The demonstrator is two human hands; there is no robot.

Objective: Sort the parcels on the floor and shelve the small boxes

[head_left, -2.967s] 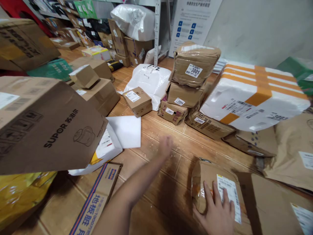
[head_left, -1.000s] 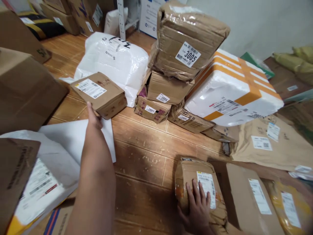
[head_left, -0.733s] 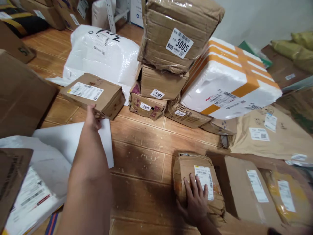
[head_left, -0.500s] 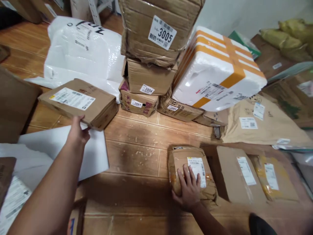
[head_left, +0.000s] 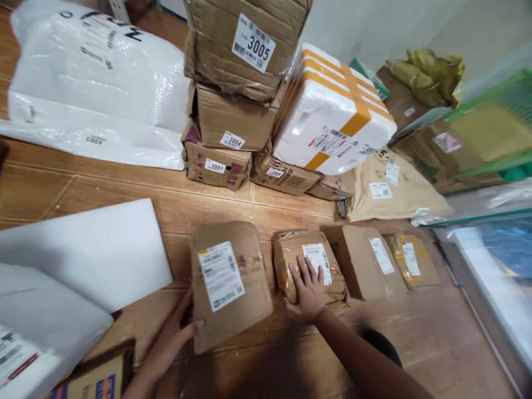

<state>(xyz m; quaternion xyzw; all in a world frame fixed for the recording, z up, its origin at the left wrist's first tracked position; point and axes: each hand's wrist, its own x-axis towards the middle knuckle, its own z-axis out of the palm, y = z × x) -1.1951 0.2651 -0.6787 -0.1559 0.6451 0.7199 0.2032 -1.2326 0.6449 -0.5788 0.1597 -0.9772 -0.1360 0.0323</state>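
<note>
A flat brown cardboard box [head_left: 255, 277] with a white shipping label is tilted over the wooden floor. My left hand [head_left: 183, 327] grips it by its left edge, thumb on top and the other fingers partly hidden behind. To its right stands a smaller taped carton [head_left: 286, 249] with a crumpled surface and a label. My right hand [head_left: 308, 291] rests on top of that carton, fingers spread flat over the label's lower left part. Right of it are a plain cardboard box [head_left: 357, 266] and a carton with yellow tape [head_left: 424, 257], both labelled.
Behind is a stack with a large box marked 3005 [head_left: 216, 50], and a white foam box with orange tape [head_left: 286, 122]. A white bubble-wrap parcel [head_left: 141, 111] lies back left, a white foam slab [head_left: 124, 244] front left. A tan paper parcel [head_left: 399, 194] is at right.
My left hand has carried the flat box from the left to beside the taped carton, turning it. My right hand stays on the carton. The view has shifted right.
</note>
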